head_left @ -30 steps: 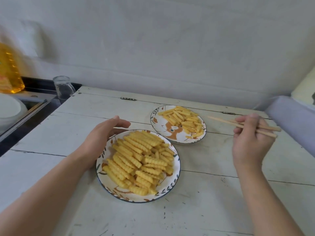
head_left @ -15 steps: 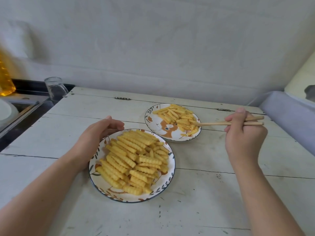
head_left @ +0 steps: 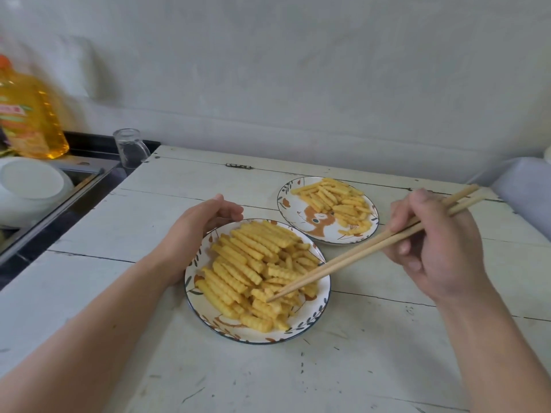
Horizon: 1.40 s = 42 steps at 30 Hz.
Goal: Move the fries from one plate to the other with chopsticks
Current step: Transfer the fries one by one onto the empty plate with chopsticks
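The right hand (head_left: 436,245) has its fingers curled round a pair of long pale wooden chopsticks (head_left: 366,248), which slant down and leftward from it. Their tips lie close together and dip into the pile of yellow crinkle-cut fries (head_left: 253,269) on the near round white plate with a leaf-patterned rim (head_left: 316,318); whether a fry is caught between the tips is hard to tell at this angle. The left hand (head_left: 190,234) curves against the far-left rim of that near plate, fingers bent loosely round its edge. Just beyond the near plate and to its right, almost touching it, sits a second round white plate with an orange animal drawing (head_left: 316,225), carrying a smaller heap of fries on its far half. Both plates stand on a worn white plank table (head_left: 357,368). Well to the left of the near plate, past the table's corner, stand a clear glass cup (head_left: 129,149), a large yellow oil bottle (head_left: 29,117) and a white bowl (head_left: 29,189).
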Tool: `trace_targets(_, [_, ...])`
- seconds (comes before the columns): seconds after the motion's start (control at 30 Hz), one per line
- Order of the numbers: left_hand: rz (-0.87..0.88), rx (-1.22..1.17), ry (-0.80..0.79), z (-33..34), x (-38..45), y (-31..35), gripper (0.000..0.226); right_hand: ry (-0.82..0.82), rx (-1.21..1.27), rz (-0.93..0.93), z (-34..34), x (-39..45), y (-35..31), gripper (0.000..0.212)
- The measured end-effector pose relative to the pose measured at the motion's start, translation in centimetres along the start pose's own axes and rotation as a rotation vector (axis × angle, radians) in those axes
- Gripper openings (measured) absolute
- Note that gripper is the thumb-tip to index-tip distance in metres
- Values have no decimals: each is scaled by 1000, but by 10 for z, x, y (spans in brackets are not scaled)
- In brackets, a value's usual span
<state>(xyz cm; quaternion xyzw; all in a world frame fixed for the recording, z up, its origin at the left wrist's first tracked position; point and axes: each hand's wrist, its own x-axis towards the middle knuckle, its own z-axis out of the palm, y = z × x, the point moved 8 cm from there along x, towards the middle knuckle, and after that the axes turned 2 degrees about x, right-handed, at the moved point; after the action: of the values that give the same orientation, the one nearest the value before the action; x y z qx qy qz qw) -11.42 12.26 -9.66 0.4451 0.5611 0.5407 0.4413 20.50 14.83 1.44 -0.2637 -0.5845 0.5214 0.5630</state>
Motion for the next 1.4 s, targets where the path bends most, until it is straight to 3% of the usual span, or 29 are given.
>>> trace_targets(0.13, [-3, 5, -5, 0, 0, 0, 48, -194, -89, 4, 27, -3, 4, 42])
trace_targets(0.23, [3, 14, 2, 0, 0, 1, 47, -219, -116, 11, 29, -7, 5, 42])
trace_targets(0.3, [7, 14, 3, 0, 0, 1, 47, -132, -54, -22, 17, -4, 0, 40])
trace_targets(0.43, [39, 56, 8, 0, 0, 2, 49, 230, 104, -90, -34, 8, -6, 47])
trace_targets(0.53, [44, 68, 8, -1, 0, 1, 50, 470, -225, -181, -73, 5, -11, 42])
trace_targets(0.63, [52, 50, -6, -1, 0, 0, 50, 566, -398, -219, -92, 1, -13, 39])
trace_targets(0.87, [39, 18, -4, 1, -2, 1, 49, 418, -470, -242, -87, 5, -10, 34])
trace_targets(1.1, [39, 28, 12, 1, -3, 1, 49, 341, -716, -306, -55, 9, 1, 38])
trace_targets(1.23, [27, 27, 11, 0, -2, -1, 49, 387, -658, -265, -60, 11, 7, 40])
trace_targets(1.4, [20, 18, 13, 1, -3, 0, 48, 527, -274, -239, -77, 4, -4, 50])
